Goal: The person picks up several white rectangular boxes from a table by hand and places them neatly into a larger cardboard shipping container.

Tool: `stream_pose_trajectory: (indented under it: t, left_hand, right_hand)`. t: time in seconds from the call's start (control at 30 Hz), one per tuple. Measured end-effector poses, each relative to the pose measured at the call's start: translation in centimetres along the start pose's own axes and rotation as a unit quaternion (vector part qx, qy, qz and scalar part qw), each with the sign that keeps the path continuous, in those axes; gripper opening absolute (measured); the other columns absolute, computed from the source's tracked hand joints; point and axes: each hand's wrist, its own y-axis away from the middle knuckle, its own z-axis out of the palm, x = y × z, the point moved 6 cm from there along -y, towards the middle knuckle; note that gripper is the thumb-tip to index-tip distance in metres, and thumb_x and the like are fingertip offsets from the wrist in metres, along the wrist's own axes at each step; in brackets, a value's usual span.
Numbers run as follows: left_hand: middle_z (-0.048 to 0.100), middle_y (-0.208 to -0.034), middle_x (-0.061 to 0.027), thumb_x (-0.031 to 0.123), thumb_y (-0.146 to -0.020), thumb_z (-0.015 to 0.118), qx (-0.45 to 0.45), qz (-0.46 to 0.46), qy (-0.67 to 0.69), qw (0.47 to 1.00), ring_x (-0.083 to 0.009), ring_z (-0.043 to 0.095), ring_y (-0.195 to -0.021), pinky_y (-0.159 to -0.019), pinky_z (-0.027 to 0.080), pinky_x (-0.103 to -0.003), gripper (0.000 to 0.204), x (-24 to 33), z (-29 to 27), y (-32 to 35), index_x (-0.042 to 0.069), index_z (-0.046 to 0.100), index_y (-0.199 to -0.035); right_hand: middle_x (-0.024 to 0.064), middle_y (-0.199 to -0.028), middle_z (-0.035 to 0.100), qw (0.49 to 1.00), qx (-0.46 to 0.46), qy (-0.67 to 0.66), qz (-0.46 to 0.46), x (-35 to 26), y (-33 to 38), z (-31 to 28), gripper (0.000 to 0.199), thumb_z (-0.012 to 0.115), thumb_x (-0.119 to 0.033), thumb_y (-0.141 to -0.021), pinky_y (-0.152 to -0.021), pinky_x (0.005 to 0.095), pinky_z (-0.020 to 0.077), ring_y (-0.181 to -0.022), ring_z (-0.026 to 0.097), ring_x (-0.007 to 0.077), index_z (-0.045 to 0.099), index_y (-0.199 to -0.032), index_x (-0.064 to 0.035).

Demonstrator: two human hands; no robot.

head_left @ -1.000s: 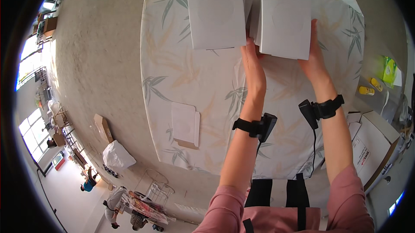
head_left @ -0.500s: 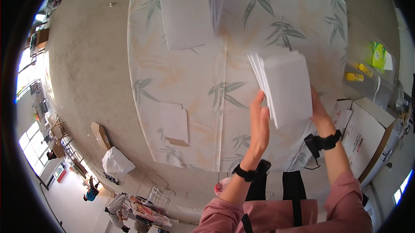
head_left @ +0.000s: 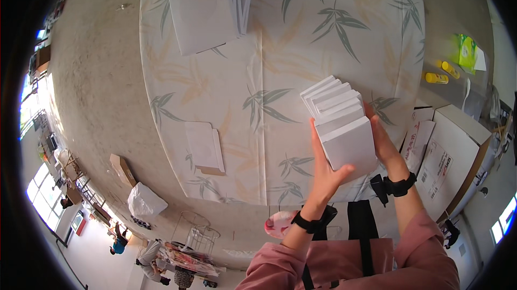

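Head view: the person stood at the table [head_left: 280, 74], both forearms raised from the lower edge. The left hand [head_left: 323, 163] was upright, fingers closed against the left side of a fanned stack of white sheets [head_left: 342, 128], thumb across its front. The right hand [head_left: 385, 142] clasped the right side. The stack was held above the tablecloth, near the table's right edge. 2 other paper piles [head_left: 207, 7] [head_left: 204, 147] lay well apart.

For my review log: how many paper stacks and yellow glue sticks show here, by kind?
White paper stacks: 3 (held stack between left hand and right hand, far stack, small stack)
Yellow glue sticks: 2
Total: 5
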Motion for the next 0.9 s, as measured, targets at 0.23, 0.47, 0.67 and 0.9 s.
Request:
stream_pose_trajectory:
  t: [0.23, 0.47, 0.67, 0.9]
  left_hand:
    - [0.004, -0.153, -0.0169, 0.07, -0.076, 0.053, 0.067, -0.014, 0.035, 0.997, -0.0305, 0.01, -0.14, -0.112, 0.013, -0.043, 0.112, -1.3, 0.4, -1.5, 0.003, -0.004, -0.147]
    - [0.017, -0.149, -0.0148, 0.075, -0.078, 0.043, 0.083, -0.004, 0.147, 0.986, -0.0261, 0.015, -0.138, -0.111, 0.015, -0.04, 0.105, -0.3, -0.3, -1.7, 0.004, 0.007, -0.147]
    - [0.01, -0.152, -0.0174, 0.074, -0.078, 0.045, 0.067, -0.031, 0.105, 0.992, -0.0295, 0.012, -0.14, -0.112, 0.014, -0.04, 0.108, -1.1, -0.3, -1.8, 0.002, 0.003, -0.147]
    - [0.031, -0.142, -0.0109, 0.075, -0.082, 0.037, 0.021, 0.001, 0.084, 0.996, -0.0218, 0.027, -0.131, -0.107, 0.023, -0.037, 0.096, 0.3, -1.8, -1.5, 0.005, 0.018, -0.145]
  right_hand:
    - [0.0095, -0.144, 0.036, 0.997, -0.076, 0.018, 0.027, -2.7, -1.6, 1.1, 0.078, 0.028, -0.064, -0.092, -0.109, 0.0314, 0.0211, -0.133, 0.031, 0.0199, 0.027, -0.144, -0.0051]
    - [0.011, -0.144, 0.036, 0.997, -0.038, 0.046, 0.055, -1.0, -1.7, 0.5, 0.087, 0.027, -0.071, -0.087, -0.11, 0.0332, 0.0215, -0.134, 0.03, 0.021, 0.03, -0.143, -0.0045]
    - [0.011, -0.145, 0.034, 0.996, -0.058, -0.042, 0.051, -0.9, -1.2, 0.1, 0.102, 0.036, -0.081, -0.075, -0.11, 0.0364, 0.0229, -0.135, 0.03, 0.0219, 0.03, -0.143, -0.0056]
    - [0.0119, -0.144, 0.035, 0.998, -0.059, -0.003, 0.034, -0.5, -1.3, 0.3, 0.104, 0.052, -0.078, -0.071, -0.11, 0.0367, 0.0227, -0.135, 0.029, 0.0231, 0.031, -0.142, -0.0044]
